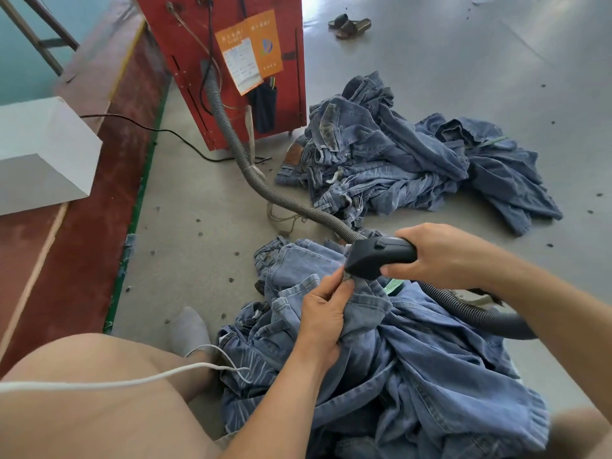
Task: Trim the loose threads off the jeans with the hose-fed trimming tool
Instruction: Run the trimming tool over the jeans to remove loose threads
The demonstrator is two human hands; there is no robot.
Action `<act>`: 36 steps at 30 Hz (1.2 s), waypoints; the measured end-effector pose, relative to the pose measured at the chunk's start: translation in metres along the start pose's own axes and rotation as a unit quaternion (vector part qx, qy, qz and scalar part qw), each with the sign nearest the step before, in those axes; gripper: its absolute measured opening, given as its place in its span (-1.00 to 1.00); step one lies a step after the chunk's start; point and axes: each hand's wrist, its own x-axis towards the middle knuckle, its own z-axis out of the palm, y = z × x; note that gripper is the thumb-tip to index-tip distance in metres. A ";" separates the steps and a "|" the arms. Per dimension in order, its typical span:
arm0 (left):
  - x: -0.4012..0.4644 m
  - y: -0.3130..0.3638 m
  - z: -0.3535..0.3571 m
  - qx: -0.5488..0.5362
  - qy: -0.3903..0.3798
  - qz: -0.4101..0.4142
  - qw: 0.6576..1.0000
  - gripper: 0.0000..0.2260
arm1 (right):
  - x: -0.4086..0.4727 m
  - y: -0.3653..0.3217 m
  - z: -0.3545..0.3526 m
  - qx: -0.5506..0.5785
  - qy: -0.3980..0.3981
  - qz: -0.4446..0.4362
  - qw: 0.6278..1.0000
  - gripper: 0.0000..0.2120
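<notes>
A person is sitting on a grey floor, bare knees at the bottom of the view, with a white cord lying across the left thigh. A heap of blue jeans is resting in front of the knees. The left hand is pinching a fold of denim, thumb and fingertips closed on the cloth and lifting a small edge upward. The right hand is wrapping around the handle of a dark trimming tool, whose nose is touching the raised edge just beside the left fingertips. A ribbed grey hose is running from the tool away across the floor to a red machine. Judging from this, the trimming is under way at one spot; the threads themselves are too small to see. The next move probably calls for sliding the pinch along the seam while keeping fingertips clear of the tool's nose. Farther off, a second pile of jeans is lying on the floor, and a pair of sandals beyond it.
</notes>
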 end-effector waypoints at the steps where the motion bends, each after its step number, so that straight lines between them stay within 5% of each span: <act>1: -0.001 -0.001 0.000 0.015 -0.005 0.001 1.000 -0.77 | 0.003 -0.004 0.006 -0.013 0.015 0.000 1.000 -0.74; 5: -0.001 -0.006 -0.001 0.059 -0.006 -0.004 0.998 -0.75 | 0.012 -0.007 0.004 -0.010 0.095 0.018 0.995 -0.71; 11: 0.003 0.003 -0.005 0.064 -0.002 0.005 0.998 -0.75 | 0.004 0.005 0.003 0.013 -0.017 0.001 1.000 -0.77; 15: -0.003 -0.004 -0.004 0.151 -0.056 0.000 0.987 -0.76 | 0.015 0.000 0.005 0.044 0.061 0.017 0.997 -0.75; 18: -0.004 0.001 -0.002 0.209 -0.004 0.001 0.978 -0.79 | 0.013 0.006 -0.006 0.067 0.120 0.036 0.990 -0.71; 22: 0.004 0.031 -0.016 0.470 0.093 0.111 0.871 -0.76 | 0.003 0.018 -0.009 0.067 0.129 0.044 0.988 -0.70; 25: 0.003 0.048 -0.014 0.537 0.111 0.075 0.833 -0.74 | 0.003 0.017 0.000 0.033 0.118 0.040 0.992 -0.70; 27: 0.000 0.054 -0.008 0.591 0.117 0.026 0.798 -0.47 | 0.003 0.014 0.007 0.020 0.107 0.031 0.994 -0.69; 29: -0.004 0.055 0.000 0.683 0.151 0.006 0.715 -0.19 | 0.002 0.012 0.012 0.014 0.096 0.021 0.995 -0.70; 31: -0.007 0.052 0.004 0.770 0.178 0.031 0.612 -0.24 | 0.002 0.011 0.017 0.006 0.089 0.012 0.996 -0.70; 32: -0.007 0.051 0.003 0.779 0.176 0.043 0.600 -0.36 | 0.002 0.011 0.018 0.002 0.087 0.010 0.996 -0.70; 36: 0.004 0.058 -0.011 0.668 0.143 0.045 0.729 -0.67 | 0.002 0.011 0.018 0.002 0.088 0.013 0.996 -0.70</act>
